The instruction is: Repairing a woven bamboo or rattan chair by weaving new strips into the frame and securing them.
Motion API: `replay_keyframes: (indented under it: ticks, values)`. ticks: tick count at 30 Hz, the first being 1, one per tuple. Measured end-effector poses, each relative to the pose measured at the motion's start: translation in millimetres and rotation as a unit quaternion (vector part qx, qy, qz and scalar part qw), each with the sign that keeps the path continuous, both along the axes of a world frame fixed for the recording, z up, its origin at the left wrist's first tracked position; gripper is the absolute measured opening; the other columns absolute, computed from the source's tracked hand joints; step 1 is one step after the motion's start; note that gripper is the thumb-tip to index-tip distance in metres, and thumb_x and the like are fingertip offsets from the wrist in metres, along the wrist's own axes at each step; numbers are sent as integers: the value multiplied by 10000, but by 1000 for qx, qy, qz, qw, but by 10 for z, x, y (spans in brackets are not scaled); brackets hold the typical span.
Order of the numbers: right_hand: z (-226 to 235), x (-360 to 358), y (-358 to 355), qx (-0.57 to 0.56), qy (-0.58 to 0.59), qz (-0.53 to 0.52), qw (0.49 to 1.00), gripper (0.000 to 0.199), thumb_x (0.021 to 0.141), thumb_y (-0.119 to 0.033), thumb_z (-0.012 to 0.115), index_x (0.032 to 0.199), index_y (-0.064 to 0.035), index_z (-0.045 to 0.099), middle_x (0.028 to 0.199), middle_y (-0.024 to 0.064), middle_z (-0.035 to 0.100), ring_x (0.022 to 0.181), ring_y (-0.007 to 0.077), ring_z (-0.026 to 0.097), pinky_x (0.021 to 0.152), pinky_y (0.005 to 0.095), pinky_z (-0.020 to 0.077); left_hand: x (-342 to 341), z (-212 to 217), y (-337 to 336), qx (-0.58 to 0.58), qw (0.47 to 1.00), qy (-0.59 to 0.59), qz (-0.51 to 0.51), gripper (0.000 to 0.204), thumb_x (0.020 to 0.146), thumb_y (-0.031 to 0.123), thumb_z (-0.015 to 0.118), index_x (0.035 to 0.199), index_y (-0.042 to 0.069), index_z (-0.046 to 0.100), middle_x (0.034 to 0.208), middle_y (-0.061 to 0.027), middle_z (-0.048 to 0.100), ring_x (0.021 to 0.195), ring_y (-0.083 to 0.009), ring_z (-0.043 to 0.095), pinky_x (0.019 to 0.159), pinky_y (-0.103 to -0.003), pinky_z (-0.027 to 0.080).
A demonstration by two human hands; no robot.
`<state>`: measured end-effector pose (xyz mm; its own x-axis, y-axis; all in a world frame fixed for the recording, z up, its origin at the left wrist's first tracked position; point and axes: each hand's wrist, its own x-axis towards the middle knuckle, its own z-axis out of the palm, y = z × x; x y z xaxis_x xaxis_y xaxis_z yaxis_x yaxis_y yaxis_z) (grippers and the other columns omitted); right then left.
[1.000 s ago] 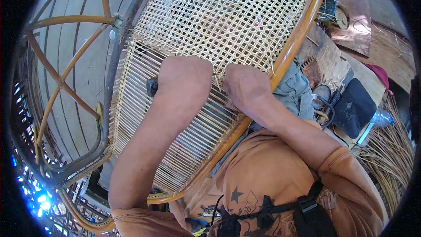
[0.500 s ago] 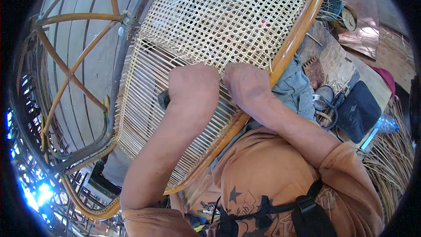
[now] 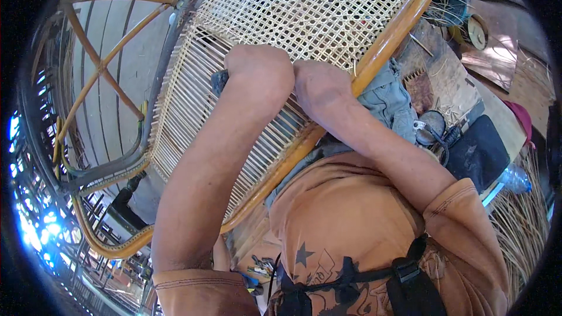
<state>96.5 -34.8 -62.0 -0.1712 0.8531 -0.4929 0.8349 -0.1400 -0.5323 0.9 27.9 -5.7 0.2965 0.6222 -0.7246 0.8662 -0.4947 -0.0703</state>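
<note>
A cane-webbed panel (image 3: 304, 17) in a glossy bent-rattan frame (image 3: 374, 64) stretches in front of me. Its far part is woven in an open mesh of small holes; the near part has only parallel strands (image 3: 193, 76). My left hand (image 3: 257, 61) and my right hand (image 3: 322, 79) lie side by side where the mesh meets the strands, nearly touching. Both wrists are bent and hide the fingers, so what they pinch or hold cannot be seen. A dark, blocky object (image 3: 219, 82) pokes out beside my left hand; its kind is unclear.
Crossed rattan poles (image 3: 100, 67) stand at the left over grey planks. To the right lie a blue-grey cloth (image 3: 383, 100), a jagged brown piece (image 3: 419, 90), a black flat pad (image 3: 480, 155), a clear plastic bottle (image 3: 516, 180), an open can (image 3: 477, 32) and dry strands (image 3: 518, 228).
Both hands have moved up in the picture, slightly farther across the panel, staying side by side. The view has shifted a little, and more of the dark object beside my left hand shows.
</note>
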Motion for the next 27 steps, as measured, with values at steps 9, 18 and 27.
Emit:
replay_keyframes:
  ticks: [9,18,27]
  values:
    - [91,74,11,2,24,15,1000,233,857,-181,460,893,-88,670,868,154,666,829,330,648,733,430,505,269,-11,78,-59,992,106,-17,250,813,165,517,953,59,695,1006,-134,669,951,-273,645,830,-378,479]
    - [-19,55,-5,17,-34,54,998,212,854,-153,468,901,-89,665,914,136,672,858,307,655,739,416,516,6,-55,13,-18,999,26,24,234,737,124,546,907,81,701,937,-132,677,885,-284,655,746,-392,514]
    - [-97,57,37,14,-54,93,994,232,862,-163,462,936,-59,656,930,148,668,874,323,650,744,434,513,57,-17,-28,-18,995,44,84,256,746,132,543,946,96,699,996,-123,670,924,-269,649,775,-389,507]
